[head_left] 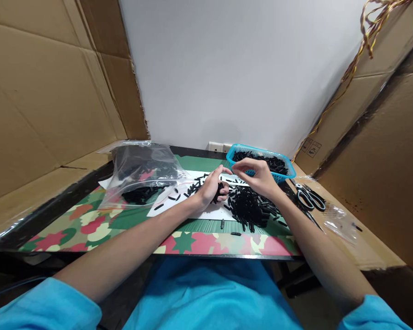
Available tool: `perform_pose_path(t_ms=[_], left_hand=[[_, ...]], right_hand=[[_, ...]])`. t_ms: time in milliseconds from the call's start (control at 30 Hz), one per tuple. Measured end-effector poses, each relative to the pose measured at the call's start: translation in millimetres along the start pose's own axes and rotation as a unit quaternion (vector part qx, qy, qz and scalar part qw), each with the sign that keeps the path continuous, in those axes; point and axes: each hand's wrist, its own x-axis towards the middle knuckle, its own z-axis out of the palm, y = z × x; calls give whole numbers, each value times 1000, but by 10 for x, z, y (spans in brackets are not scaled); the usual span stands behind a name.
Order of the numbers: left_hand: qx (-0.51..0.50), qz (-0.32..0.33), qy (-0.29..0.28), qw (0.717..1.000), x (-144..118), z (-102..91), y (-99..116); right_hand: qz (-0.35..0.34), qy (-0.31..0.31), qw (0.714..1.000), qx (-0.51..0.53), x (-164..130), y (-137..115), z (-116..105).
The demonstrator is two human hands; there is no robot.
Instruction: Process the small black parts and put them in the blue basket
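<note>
Several small black strip-like pieces (217, 195) are cupped in my left hand (209, 188), its fingers curled round them above the white paper. Close beside its fingertips, my right hand (258, 176) is held in a pinch; anything between thumb and finger is too small to make out. Under my right hand lies a dense heap of the same black pieces (249, 208). More of them are scattered over the white paper (161, 208). Behind my right hand stands a blue plastic basket (285, 172), filled with black pieces.
On the left lies a clear zip bag (141, 169) with black pieces inside. Scissors (309, 198) and a small clear bag (340, 224) rest at the right on cardboard. Cardboard walls (48, 91) flank the patterned tabletop (92, 224). Twisted wires (368, 34) hang at upper right.
</note>
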Motion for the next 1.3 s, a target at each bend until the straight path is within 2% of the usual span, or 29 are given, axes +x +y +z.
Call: perform_pose_path(t_ms=[133, 333, 500, 800, 1033, 1100, 1200, 1300], left_hand=[[-7, -7, -2, 1000, 3, 12, -7], [-18, -14, 5, 1000, 10, 67, 12], [-13, -56, 4, 998, 8, 61, -37], [5, -127, -7, 992, 326, 80, 20], [22, -82, 9, 996, 369, 141, 22], [8, -63, 17, 998, 395, 157, -20], [-31, -74, 14, 997, 409, 192, -78], [-67, -73, 31, 995, 337, 223, -107]], right_hand=[[-10, -67, 998, 13, -16, -105, 111], [-2, -128, 992, 5, -2, -64, 148], [6, -167, 986, 1, 4, -50, 162], [42, -148, 987, -48, 49, 115, 68], [45, -154, 985, -65, 55, 110, -44], [54, -159, 983, -69, 72, 121, -71], [88, -163, 982, -40, 110, 100, -126], [117, -158, 980, -27, 118, -35, -145]])
